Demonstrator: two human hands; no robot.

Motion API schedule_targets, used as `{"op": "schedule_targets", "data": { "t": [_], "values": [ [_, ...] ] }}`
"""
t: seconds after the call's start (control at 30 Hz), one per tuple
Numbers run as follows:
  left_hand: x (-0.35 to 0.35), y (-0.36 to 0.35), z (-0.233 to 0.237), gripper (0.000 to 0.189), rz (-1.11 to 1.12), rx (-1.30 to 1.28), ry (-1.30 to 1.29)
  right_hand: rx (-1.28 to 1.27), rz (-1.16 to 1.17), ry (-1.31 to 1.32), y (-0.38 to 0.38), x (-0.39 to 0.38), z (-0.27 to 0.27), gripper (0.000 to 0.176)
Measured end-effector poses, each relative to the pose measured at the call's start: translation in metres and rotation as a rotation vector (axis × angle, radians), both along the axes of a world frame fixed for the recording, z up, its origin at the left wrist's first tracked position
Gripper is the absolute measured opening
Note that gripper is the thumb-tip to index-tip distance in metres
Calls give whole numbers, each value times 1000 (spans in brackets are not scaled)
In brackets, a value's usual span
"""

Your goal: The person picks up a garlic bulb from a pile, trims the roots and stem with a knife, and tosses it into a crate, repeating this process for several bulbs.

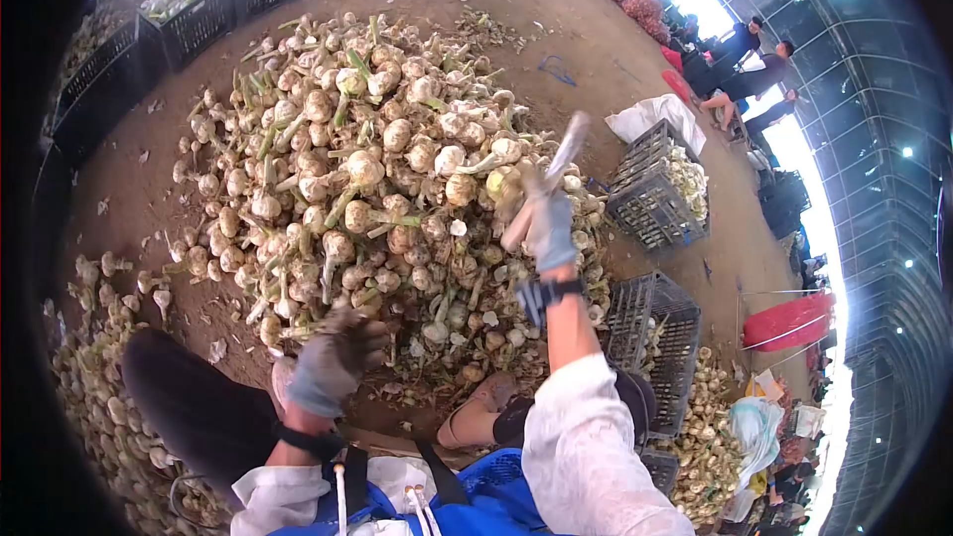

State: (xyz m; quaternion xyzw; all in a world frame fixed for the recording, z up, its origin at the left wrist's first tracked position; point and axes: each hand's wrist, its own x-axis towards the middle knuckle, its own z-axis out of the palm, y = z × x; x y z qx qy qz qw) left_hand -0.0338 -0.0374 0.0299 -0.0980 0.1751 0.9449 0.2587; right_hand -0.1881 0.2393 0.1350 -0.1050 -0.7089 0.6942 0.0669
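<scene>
Grey-gloved, the right hand (551,230) is gripping a blurred tool (569,146), risking slipping on loose garlic (364,168); whether the left hand (335,362) is gripping, I cannot tell.

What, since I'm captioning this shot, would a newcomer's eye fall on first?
Probably the big heap of garlic bulbs, mid-view. At its right, the gloved right hand grips a blurred tool; the left hand is by the near edge. Farther right, a red bundle stands out.
</scene>
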Motion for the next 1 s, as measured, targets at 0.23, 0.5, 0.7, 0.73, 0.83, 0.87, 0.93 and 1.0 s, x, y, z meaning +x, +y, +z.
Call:
{"op": "schedule_targets", "data": {
  "t": [0.23, 0.5, 0.7, 0.73, 0.83, 0.87, 0.93, 1.0],
  "values": [
    [7, 50, -34, 55, -134, 76, 15, 603, 527, 476, -79, 155, -42, 28],
    [19, 21, 30, 26, 144, -1000, 878, 820, 395, 233, -65, 204, -30, 23],
    [41, 36, 7, 34, 43, -758, 321, 1178, 554, 252, -69, 191, -20, 15],
    [42, 35, -18, 37, 81, -782, 426, 1228, 577, 241, -73, 194, -22, 16],
    [43, 21, -7, 45, 11, -1345, 941, 1289, 595, 231, -79, 199, -26, 18],
    [46, 24, -4, 44, 3, -1111, 768, 1302, 601, 213, -79, 200, -28, 18],
    [42, 23, -13, 37, 103, -1137, 953, 1308, 606, 184, -78, 201, -32, 18],
    [45, 18, -21, 35, -9, -1191, 993, 1344, 641, 218, -74, 199, -33, 19]
  ]
}}
